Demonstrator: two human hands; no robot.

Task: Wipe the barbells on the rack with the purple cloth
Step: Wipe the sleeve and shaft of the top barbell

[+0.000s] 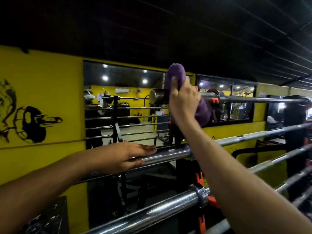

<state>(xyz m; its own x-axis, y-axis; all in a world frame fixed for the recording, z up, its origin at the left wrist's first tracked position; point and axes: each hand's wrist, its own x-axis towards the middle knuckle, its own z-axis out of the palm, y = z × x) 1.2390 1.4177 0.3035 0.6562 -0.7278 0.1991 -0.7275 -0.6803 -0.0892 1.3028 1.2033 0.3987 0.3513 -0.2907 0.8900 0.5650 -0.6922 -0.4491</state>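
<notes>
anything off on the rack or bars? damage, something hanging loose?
Nothing stands out. The barbells lie roughly parallel on the rack, sleeves shiny and undented. The right hand grips the purple cloth on the top barbell; the left hand rests flat on the sleeve of the second barbell. Far ends are blurred.

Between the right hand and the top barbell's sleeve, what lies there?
The purple cloth: in the head view the right hand grips it, wrapped over the top barbell's sleeve, so the fingers do not visibly touch metal.
</notes>
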